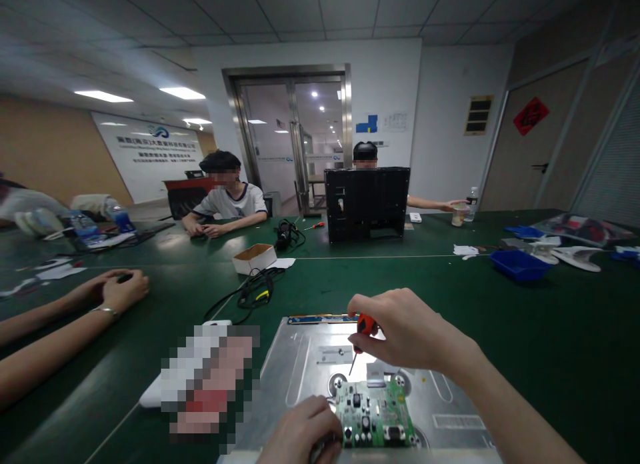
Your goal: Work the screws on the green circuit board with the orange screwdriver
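My right hand (407, 331) grips a screwdriver (367, 325) with a red and black handle. Its thin shaft slants down, the tip near the upper left corner of a green circuit board (374, 411). Beneath the board lies a flat silver metal panel (295, 364) with round raised spots and a blue strip along its far edge. At the board's left edge, my left hand (305, 429) has its fingers curled in; what they hold, if anything, is hidden. A pale flat ribbon (376, 373) sits at the board's top edge.
Left of the panel are a white power strip (160, 387), a black cable (250, 294) and an open small box (254, 258). A co-worker's hands (125, 291) rest further left. Across the green table stand a black monitor housing (367, 204) and, to the right, a blue tray (520, 265).
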`<move>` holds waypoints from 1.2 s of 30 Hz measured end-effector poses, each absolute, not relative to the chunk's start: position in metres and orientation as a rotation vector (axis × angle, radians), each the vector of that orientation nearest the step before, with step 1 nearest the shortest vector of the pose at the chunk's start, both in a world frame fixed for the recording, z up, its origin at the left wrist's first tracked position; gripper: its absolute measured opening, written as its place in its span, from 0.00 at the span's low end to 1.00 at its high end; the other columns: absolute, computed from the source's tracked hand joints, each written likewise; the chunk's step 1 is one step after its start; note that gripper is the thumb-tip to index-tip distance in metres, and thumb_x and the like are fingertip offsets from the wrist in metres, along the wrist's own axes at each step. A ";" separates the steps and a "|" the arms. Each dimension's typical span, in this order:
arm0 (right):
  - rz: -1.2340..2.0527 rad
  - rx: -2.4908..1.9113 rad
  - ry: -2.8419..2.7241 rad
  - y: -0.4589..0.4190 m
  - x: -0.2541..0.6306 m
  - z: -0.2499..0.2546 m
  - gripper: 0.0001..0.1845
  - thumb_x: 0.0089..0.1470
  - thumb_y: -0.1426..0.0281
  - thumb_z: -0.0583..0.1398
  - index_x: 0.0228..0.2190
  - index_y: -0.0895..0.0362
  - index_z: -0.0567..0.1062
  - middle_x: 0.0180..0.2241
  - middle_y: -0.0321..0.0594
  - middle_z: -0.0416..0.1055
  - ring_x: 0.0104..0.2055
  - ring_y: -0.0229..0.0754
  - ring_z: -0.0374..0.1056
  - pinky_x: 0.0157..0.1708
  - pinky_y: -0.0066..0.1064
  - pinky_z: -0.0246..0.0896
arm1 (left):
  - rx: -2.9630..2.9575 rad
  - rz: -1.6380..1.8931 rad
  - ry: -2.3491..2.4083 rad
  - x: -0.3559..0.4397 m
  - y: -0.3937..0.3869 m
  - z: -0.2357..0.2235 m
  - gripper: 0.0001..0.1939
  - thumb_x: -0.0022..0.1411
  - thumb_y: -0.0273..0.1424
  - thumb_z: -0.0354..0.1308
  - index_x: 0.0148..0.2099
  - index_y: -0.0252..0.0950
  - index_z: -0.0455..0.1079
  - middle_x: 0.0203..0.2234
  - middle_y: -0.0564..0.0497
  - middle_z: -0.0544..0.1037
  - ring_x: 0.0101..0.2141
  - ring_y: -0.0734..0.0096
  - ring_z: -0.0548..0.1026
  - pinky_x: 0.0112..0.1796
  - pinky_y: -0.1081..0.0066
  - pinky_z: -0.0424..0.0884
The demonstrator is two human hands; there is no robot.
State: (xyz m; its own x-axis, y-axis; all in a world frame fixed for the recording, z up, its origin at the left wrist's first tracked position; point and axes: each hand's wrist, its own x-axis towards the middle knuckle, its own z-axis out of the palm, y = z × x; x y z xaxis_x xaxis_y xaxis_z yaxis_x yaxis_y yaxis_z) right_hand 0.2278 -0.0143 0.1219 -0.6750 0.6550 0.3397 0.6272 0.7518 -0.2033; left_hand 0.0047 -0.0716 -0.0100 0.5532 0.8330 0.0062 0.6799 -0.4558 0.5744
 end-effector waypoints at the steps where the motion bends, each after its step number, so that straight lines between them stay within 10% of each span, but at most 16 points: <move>1: 0.098 -0.976 -2.559 -0.015 0.228 0.122 0.09 0.55 0.66 0.60 0.38 0.55 0.70 0.27 0.35 0.75 0.26 0.38 0.67 0.26 0.29 0.50 | 2.281 0.406 1.204 0.005 -0.072 -0.010 0.09 0.57 0.21 0.52 0.35 0.38 0.69 0.37 0.50 0.75 0.36 0.67 0.72 0.33 0.73 0.62; 36: 0.205 -0.837 -2.785 -0.030 0.208 0.115 0.12 0.52 0.66 0.61 0.40 0.54 0.72 0.30 0.36 0.78 0.31 0.42 0.72 0.27 0.30 0.52 | 2.199 0.436 1.243 0.003 -0.072 -0.016 0.06 0.56 0.23 0.53 0.35 0.38 0.68 0.36 0.51 0.74 0.35 0.68 0.70 0.35 0.73 0.63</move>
State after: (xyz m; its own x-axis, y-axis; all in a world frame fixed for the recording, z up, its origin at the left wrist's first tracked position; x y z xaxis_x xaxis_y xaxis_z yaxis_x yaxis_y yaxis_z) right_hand 0.2085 -0.0297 0.1150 -0.8118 0.5572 0.1749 0.5255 0.8276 -0.1974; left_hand 0.0028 -0.0718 -0.0155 0.5150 0.8572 0.0030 0.6713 -0.4055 0.6204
